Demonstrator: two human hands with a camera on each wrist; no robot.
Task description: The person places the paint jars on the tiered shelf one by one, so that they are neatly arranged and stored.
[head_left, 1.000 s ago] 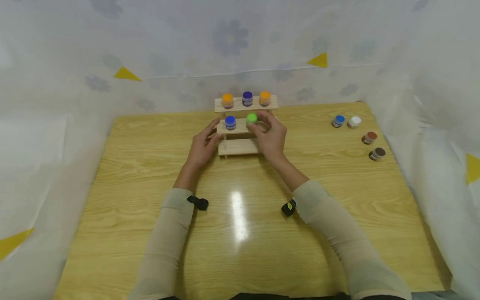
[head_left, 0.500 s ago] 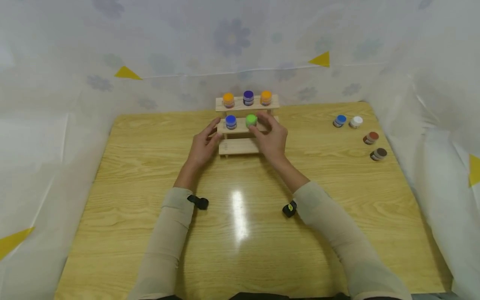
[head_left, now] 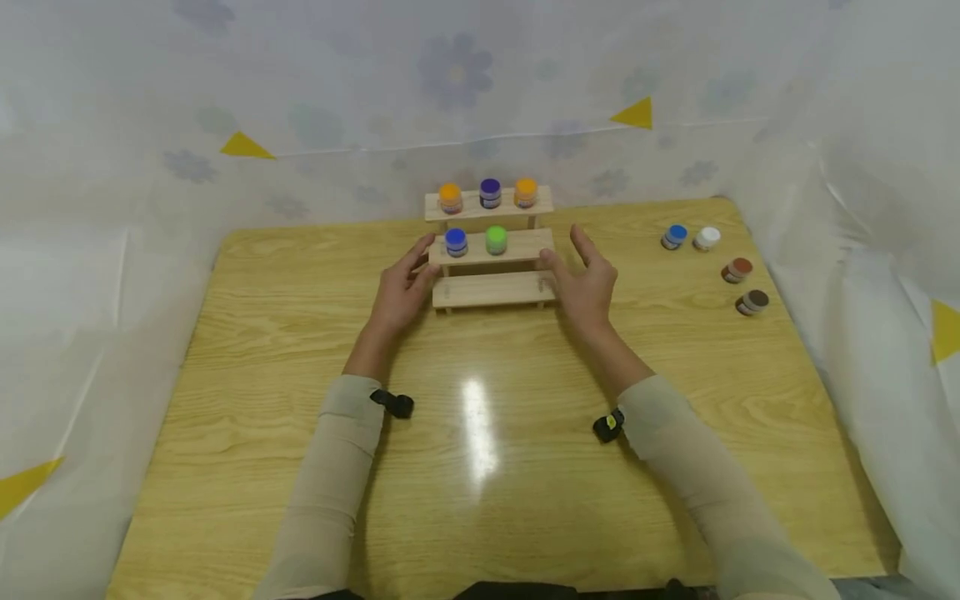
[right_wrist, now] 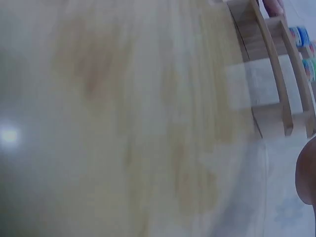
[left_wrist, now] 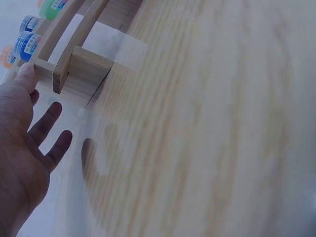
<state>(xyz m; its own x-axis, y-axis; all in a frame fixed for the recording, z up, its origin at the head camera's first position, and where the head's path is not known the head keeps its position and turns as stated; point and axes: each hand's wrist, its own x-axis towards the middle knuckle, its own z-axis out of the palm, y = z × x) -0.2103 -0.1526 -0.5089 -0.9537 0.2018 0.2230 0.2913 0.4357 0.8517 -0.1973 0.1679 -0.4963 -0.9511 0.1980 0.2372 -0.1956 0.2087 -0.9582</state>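
Note:
A three-tier wooden shelf [head_left: 493, 289] stands at the back middle of the table. Two paint jars sit on its middle tier: a blue-lidded jar [head_left: 456, 242] at left and a green-lidded jar [head_left: 496, 240] near the centre. The top tier bears an orange-lidded jar [head_left: 451, 198], a purple-lidded jar [head_left: 490, 193] and another orange-lidded jar [head_left: 526, 192]. My left hand [head_left: 400, 292] is at the shelf's left end; in the left wrist view its thumb [left_wrist: 25, 79] meets the tier's end. Fingers spread and holding nothing, my right hand [head_left: 587, 287] is beside the right end.
Toward the table's right edge stand a blue-lidded jar [head_left: 674, 237], a white-lidded jar [head_left: 707, 239], a red-brown-lidded jar [head_left: 737, 270] and a dark-lidded jar [head_left: 752, 302]. A white flowered sheet [head_left: 337, 83] hangs behind the table and along both sides.
My right hand has let go of the green-lidded jar and moved right, to the shelf's end. The jar stays on the middle tier. My left hand keeps its place.

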